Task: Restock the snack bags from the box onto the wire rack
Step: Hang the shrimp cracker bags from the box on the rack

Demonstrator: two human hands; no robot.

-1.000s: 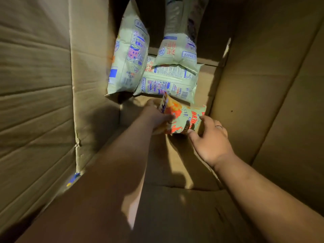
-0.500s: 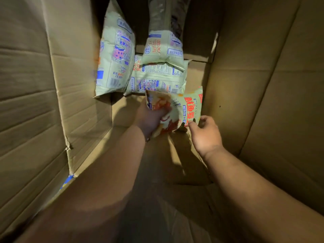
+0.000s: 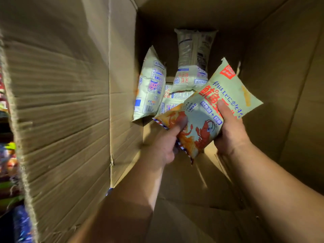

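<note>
Inside the big cardboard box (image 3: 73, 120), both my hands hold one pale green snack bag (image 3: 208, 109) printed with a red shrimp and red lettering. My left hand (image 3: 168, 144) pinches its lower left corner with the thumb on top. My right hand (image 3: 229, 130) grips its right side, thumb pressed across the front. The bag is lifted off the box floor and tilted. Three more pale green bags remain deep in the box: one leaning on the left wall (image 3: 150, 86), one upright at the back (image 3: 192, 62), one lying flat (image 3: 173, 99) beneath them.
The tall box walls close in on the left, right (image 3: 289, 102) and back. A box flap fold (image 3: 121, 155) sits just left of my left wrist. Colourful packaged goods (image 3: 8, 172) show outside the box at the far left edge. The wire rack is out of view.
The shrimp bag has been lifted up from the box floor towards me. My right hand has gone from touching its edge to gripping it. The view has shifted right.
</note>
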